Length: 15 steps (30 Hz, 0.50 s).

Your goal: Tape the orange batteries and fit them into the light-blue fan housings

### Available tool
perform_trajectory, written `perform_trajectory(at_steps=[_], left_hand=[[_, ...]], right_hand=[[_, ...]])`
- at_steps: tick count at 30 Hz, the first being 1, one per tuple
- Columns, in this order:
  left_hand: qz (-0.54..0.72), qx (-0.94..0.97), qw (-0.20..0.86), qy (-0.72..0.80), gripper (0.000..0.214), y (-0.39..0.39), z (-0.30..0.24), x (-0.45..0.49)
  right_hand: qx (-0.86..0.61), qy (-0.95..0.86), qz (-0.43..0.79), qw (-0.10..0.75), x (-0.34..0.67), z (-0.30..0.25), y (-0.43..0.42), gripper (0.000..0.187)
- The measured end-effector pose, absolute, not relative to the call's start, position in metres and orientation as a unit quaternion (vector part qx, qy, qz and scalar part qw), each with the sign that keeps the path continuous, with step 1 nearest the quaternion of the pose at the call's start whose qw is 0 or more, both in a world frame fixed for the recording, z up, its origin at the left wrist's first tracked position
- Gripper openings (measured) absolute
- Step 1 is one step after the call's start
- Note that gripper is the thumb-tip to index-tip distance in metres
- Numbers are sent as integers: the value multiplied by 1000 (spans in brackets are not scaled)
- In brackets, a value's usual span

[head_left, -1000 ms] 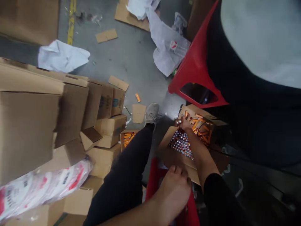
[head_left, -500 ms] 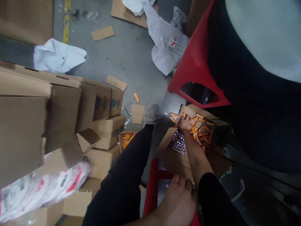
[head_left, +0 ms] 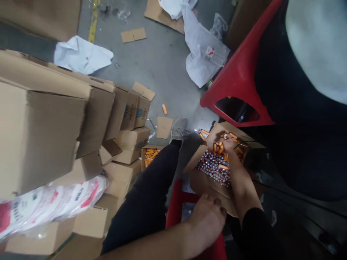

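Observation:
An open cardboard box (head_left: 211, 187) holds small orange cylindrical batteries. On its near side, many stand packed upright with silvery ends (head_left: 214, 168) showing; loose orange batteries (head_left: 218, 147) lie over them and at the far side. My right hand (head_left: 228, 143) reaches into the box among the loose batteries. Its fingers are blurred and partly hidden, so any grip is unclear. My left hand (head_left: 208, 216) is closed, fingers curled, by the box's near edge and above a red stool (head_left: 175, 206). What lies inside its fingers is hidden.
Stacked cardboard boxes (head_left: 97, 122) and a plastic-wrapped roll of white and red items (head_left: 62, 202) stand on the left. A smaller box of batteries (head_left: 143, 157) sits beside my leg. Ahead is another red stool (head_left: 241, 79) with a person on it. One battery (head_left: 164, 109) lies on the floor.
My right hand has moved right and slightly down within the box. More silvery battery ends show, with a few orange batteries lying on them. The view has shifted; my left hand stays near the box edge.

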<state>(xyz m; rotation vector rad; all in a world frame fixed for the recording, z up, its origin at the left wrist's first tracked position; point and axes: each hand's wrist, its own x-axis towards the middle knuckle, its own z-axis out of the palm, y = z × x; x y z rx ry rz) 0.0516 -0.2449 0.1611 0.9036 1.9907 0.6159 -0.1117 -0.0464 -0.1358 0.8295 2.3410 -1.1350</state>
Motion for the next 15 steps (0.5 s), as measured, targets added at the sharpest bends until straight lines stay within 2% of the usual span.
perform_trajectory(at_steps=[4, 8, 12, 15], left_hand=[[238, 328, 465, 787, 14, -249, 158, 32], [237, 280, 447, 816, 20, -252, 157, 10], [228, 242, 422, 844, 25, -248, 156, -10], [233, 227, 415, 850, 23, -242, 159, -19]], right_hand=[[355, 756, -523, 170, -83, -99, -45, 27], [366, 669, -634, 132, -43, -32, -49, 25], [331, 602, -719, 101, 11, 71, -57, 37], [304, 588, -746, 69, 72, 169, -58, 37]])
